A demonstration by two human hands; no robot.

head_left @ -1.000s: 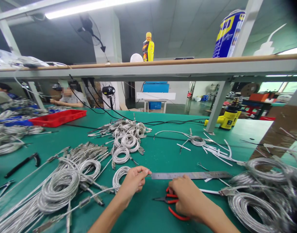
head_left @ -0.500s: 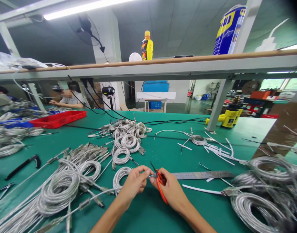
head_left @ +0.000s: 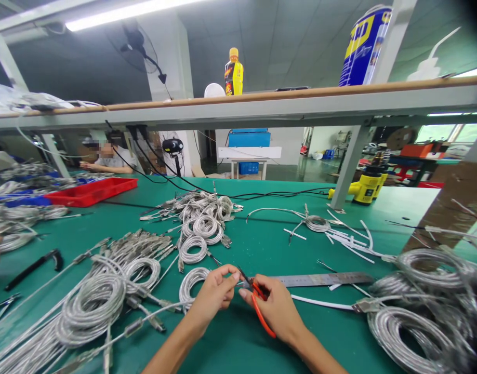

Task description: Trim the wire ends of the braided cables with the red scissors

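Note:
My left hand (head_left: 215, 292) pinches the end of a coiled silver cable (head_left: 189, 283) that lies on the green table (head_left: 262, 249). Close beside it, my right hand (head_left: 275, 306) grips red-handled cutters (head_left: 257, 306), whose dark tips point at the cable end between my left fingers. Just behind both hands a steel ruler (head_left: 320, 279) lies flat. A white cable piece (head_left: 324, 304) stretches to the right of my right hand.
Heaps of coiled silver cables lie at the left (head_left: 94, 301), the middle (head_left: 203, 218) and the right (head_left: 418, 311). A black tool (head_left: 36, 264) and a red tray (head_left: 92, 189) sit to the left. A seated person (head_left: 106, 158) works behind. A yellow heat gun (head_left: 365, 188) stands by the shelf post.
My right hand lifted the red cutters off the table and brought them left to the cable end in my left hand. The left hand stayed almost still.

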